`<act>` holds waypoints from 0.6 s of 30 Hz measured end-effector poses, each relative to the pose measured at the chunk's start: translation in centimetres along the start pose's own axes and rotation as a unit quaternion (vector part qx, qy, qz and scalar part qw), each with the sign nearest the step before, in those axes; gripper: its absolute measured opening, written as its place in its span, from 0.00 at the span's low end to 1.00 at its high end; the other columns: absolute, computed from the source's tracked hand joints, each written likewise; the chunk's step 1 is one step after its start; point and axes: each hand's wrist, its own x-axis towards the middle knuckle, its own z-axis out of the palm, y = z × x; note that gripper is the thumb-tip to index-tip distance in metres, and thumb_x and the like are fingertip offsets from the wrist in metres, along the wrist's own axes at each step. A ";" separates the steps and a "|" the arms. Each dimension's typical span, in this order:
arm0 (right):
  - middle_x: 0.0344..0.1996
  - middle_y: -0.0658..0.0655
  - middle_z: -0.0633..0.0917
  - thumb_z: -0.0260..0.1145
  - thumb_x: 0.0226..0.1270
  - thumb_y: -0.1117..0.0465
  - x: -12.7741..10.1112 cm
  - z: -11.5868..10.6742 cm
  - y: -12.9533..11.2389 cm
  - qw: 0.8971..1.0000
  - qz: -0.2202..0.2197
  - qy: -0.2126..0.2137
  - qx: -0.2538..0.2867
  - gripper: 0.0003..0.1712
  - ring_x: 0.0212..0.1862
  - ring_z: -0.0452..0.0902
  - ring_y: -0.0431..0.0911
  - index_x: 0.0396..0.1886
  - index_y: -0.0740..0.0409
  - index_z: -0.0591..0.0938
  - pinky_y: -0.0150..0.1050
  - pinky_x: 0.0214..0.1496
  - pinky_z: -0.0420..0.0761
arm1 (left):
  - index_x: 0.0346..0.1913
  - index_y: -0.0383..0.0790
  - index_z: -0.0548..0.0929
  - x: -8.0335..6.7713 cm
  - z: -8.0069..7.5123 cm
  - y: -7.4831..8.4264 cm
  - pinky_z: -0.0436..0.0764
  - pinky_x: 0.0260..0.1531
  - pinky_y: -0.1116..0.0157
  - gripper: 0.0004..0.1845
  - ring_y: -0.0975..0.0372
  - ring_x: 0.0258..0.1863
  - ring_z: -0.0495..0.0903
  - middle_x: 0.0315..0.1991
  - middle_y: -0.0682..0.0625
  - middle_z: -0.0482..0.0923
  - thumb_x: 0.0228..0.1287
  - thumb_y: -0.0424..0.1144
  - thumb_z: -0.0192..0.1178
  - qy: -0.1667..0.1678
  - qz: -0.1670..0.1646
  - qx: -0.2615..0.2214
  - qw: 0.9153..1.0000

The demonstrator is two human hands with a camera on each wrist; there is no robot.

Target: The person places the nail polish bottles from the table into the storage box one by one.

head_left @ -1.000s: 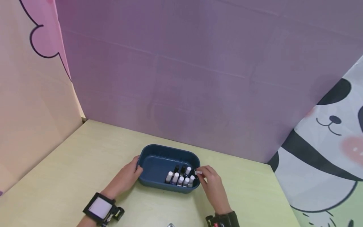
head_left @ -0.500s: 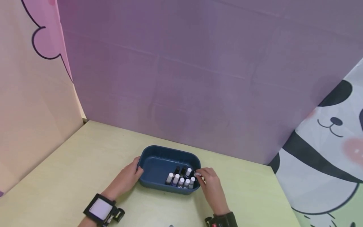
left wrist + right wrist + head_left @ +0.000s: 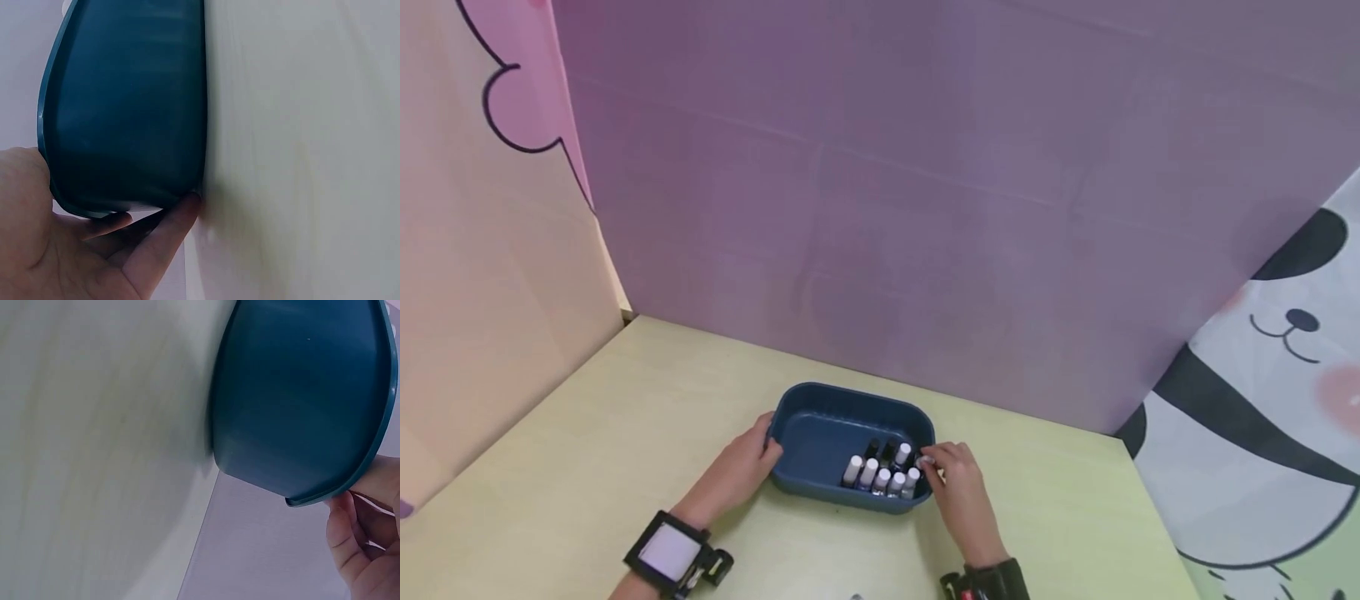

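- Right now the person's left hand (image 3: 741, 471) holds the left end of a dark blue tub (image 3: 808, 433) that sits on the pale desk (image 3: 587, 450); the left wrist view shows the thumb up at the rim and a finger (image 3: 164, 232) pressed against the tub's outer wall.
- Over at the tub's right end, the right hand (image 3: 958, 487) has its fingers curled in a pinch on one white-capped bottle (image 3: 922, 461) just inside the rim.
- Inside the tub, more small bottles (image 3: 880, 471) stand upright and packed together in the right half, some with white caps, a few dark ones behind; the left half of the tub floor is bare.
- From the right wrist view I see only the tub's outer wall (image 3: 300, 406) and the fingertips (image 3: 350, 531) at its rim; the pinched bottle does not show there.
- My reading is that the step in hand is settling this bottle among the others at the right end, with the left grip steadying the tub.
- Whether the bottle is going in or coming out I cannot tell.
- Next, I judge, calls for a gentle, upright move of the pinched bottle so that its close neighbours are not knocked over, while the left hand keeps the tub from sliding on the desk.
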 end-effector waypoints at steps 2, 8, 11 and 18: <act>0.35 0.55 0.85 0.73 0.55 0.72 0.0 -0.1 0.0 1.000 0.003 0.002 -0.002 0.10 0.37 0.75 0.43 0.38 0.66 0.87 0.32 0.37 0.80 | 0.73 0.32 0.62 0.0 0.0 0.1 0.76 0.50 0.53 0.28 0.58 0.44 0.75 0.59 0.38 0.77 0.74 0.37 0.47 0.002 0.003 0.000 1.000; 0.34 0.55 0.85 0.72 0.56 0.72 0.2 -0.1 -0.1 1.000 0.008 -0.009 -0.012 0.09 0.36 0.73 0.43 0.38 0.66 0.87 0.32 0.36 0.79 | 0.73 0.31 0.63 0.0 0.0 0.2 0.75 0.55 0.49 0.28 0.56 0.49 0.76 0.62 0.36 0.75 0.73 0.37 0.48 0.005 0.007 -0.004 1.000; 0.35 0.55 0.85 0.72 0.57 0.71 0.3 0.0 -0.2 1.000 0.010 -0.017 -0.015 0.08 0.36 0.72 0.42 0.38 0.66 0.87 0.32 0.36 0.79 | 0.72 0.32 0.63 -0.1 0.0 0.2 0.75 0.54 0.50 0.27 0.56 0.48 0.76 0.62 0.36 0.75 0.73 0.36 0.48 0.005 0.004 -0.004 1.000; 0.37 0.55 0.86 0.73 0.57 0.68 0.3 0.3 -0.3 0.999 0.015 -0.020 -0.039 0.11 0.37 0.70 0.42 0.41 0.64 0.87 0.34 0.37 0.78 | 0.72 0.32 0.63 -0.1 0.1 0.0 0.75 0.55 0.50 0.27 0.57 0.49 0.75 0.62 0.37 0.75 0.74 0.37 0.47 0.007 0.004 -0.001 1.000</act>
